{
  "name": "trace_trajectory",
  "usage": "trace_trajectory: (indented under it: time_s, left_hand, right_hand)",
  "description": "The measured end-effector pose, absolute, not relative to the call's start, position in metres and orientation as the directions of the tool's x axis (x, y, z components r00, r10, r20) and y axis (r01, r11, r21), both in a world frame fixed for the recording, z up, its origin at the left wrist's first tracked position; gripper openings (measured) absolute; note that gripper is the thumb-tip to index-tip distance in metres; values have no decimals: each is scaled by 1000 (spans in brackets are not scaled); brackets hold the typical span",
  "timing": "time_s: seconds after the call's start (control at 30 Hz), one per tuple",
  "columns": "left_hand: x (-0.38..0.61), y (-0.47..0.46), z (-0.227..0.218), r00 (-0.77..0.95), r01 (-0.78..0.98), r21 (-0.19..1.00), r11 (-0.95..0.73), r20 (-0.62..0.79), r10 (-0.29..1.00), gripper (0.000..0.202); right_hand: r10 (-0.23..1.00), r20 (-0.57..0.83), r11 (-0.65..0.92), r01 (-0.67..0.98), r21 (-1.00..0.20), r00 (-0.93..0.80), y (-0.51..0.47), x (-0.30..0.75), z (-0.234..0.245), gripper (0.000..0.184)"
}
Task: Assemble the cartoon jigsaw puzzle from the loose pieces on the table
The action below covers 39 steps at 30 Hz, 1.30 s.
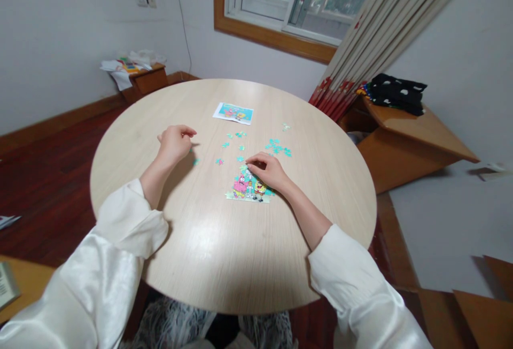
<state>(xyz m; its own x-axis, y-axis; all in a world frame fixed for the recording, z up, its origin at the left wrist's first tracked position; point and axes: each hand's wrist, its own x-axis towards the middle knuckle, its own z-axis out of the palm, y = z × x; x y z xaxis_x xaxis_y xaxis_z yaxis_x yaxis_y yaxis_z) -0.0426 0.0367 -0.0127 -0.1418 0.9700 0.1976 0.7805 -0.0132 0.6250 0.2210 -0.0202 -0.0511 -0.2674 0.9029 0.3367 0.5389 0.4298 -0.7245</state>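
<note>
On the round table, a partly joined jigsaw puzzle shows a pink starfish, a tall pale figure and a yellow square figure. My right hand is at its upper edge, thumb and forefinger pinched on a small puzzle piece. The fingers hide part of the puzzle's top. To the left, my left hand hovers over the table with loosely bent fingers apart and nothing visible in them. Just beyond it lies a teal piece; a pink-marked piece is between the hands.
A printed reference picture lies farther back. Several loose teal pieces are grouped right of centre, with a paler piece behind them. The round table has a wooden stool with dark cloth at its right.
</note>
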Motion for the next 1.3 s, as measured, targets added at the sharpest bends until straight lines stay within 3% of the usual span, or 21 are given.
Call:
trace_trajectory:
  time_s: [0.2, 0.4, 0.8, 0.87, 0.93, 1.1, 1.2, 1.3]
  left_hand:
    - [-61, 44, -16, -145, 847, 525, 79, 86, 986, 13]
    - [-60, 43, -20, -88, 898, 435, 73, 14, 996, 12]
    - [-54, 43, -23, -54, 917, 397, 50, -1, 999, 6]
    - [-53, 43, -23, -30, 903, 429, 19, 18, 999, 6]
    - [-51, 40, -21, 20, 846, 532, -33, 30, 999, 8]
    - [-33, 26, -13, 237, 427, 893, -141, 40, 971, 11]
    - [-11, 14, -17, 394, 266, 953, -144, 29, 919, 14]
    - [8, 5, -26, 529, 222, 961, -166, 24, 848, 12]
  right_hand:
    - [905, 336, 425, 531, -733, -261, -20, 220, -51, 9]
    - [906, 331, 423, 534, -732, -265, -20, 221, -50, 10]
    - [903, 334, 428, 537, -727, -269, -21, 220, -49, 9]
    - [904, 332, 428, 536, -728, -269, -21, 220, -49, 8]
    - [903, 332, 430, 535, -727, -273, -20, 220, -49, 9]
    - [902, 329, 431, 536, -726, -279, -20, 220, -49, 9]
    - [902, 330, 430, 540, -723, -277, -20, 220, -50, 9]
    - [902, 334, 432, 546, -717, -275, -20, 220, -50, 8]
